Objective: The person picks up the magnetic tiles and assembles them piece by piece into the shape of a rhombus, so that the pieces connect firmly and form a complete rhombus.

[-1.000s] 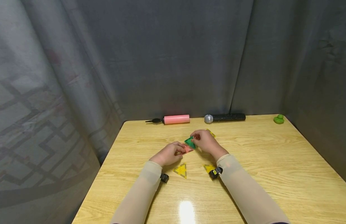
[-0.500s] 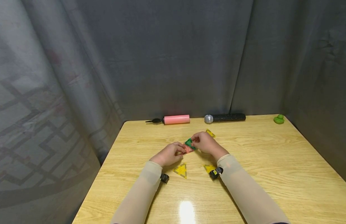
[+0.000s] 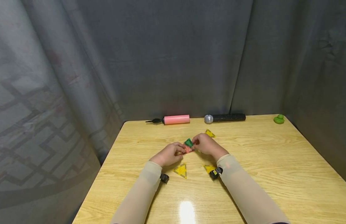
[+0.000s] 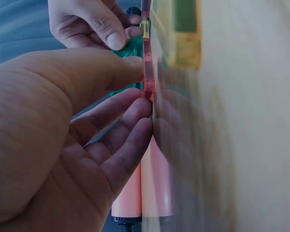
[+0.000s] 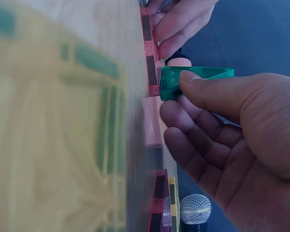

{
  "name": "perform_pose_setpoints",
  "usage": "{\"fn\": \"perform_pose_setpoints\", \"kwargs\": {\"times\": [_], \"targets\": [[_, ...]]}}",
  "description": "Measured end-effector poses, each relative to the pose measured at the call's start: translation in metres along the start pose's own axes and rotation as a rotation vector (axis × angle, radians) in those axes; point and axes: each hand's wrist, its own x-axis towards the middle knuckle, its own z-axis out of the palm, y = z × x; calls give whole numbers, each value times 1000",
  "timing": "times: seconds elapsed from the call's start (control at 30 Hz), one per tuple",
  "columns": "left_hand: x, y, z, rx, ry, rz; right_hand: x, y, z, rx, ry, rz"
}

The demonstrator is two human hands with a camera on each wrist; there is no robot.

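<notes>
In the head view my left hand (image 3: 168, 154) holds a translucent red triangular magnetic tile (image 3: 188, 150) low at the tabletop, thumb and fingers at its edge. My right hand (image 3: 207, 143) pinches a green triangular magnetic tile (image 3: 188, 142) between thumb and fingers. The green tile is tilted up, its lower edge right by the far side of the red one. Seen from the right wrist, the green tile (image 5: 217, 73) rises from beside the red tile's edge (image 5: 152, 72). Part of the green tile is hidden behind my right fingers.
Yellow triangular tiles lie near my left wrist (image 3: 181, 170), under my right wrist (image 3: 208, 168) and beyond my right hand (image 3: 210, 133). Another red tile (image 5: 158, 203) shows in the right wrist view. A pink hand pump (image 3: 176, 119), microphone (image 3: 228, 117) and green toy (image 3: 279, 119) line the back.
My right hand has shifted slightly down and toward the near side, turning the green tile to a new tilt against the red one. My left hand and the red tile have stayed nearly still.
</notes>
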Motion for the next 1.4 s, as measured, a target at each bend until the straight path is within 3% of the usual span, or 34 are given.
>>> {"fn": "perform_pose_setpoints", "kwargs": {"times": [0.67, 0.87, 1.03, 1.4], "targets": [[-6, 5, -5, -83, -24, 11, -3, -1, -2, -38, -59, 49], [-8, 6, -10, -147, 13, -22, -2, -1, -1, -49, -45, 44], [-10, 4, -9, -144, 33, -48, -3, 0, 0, -52, -42, 41], [-28, -5, -4, -177, 60, -21, -3, 1, 1, -42, -39, 42]]}}
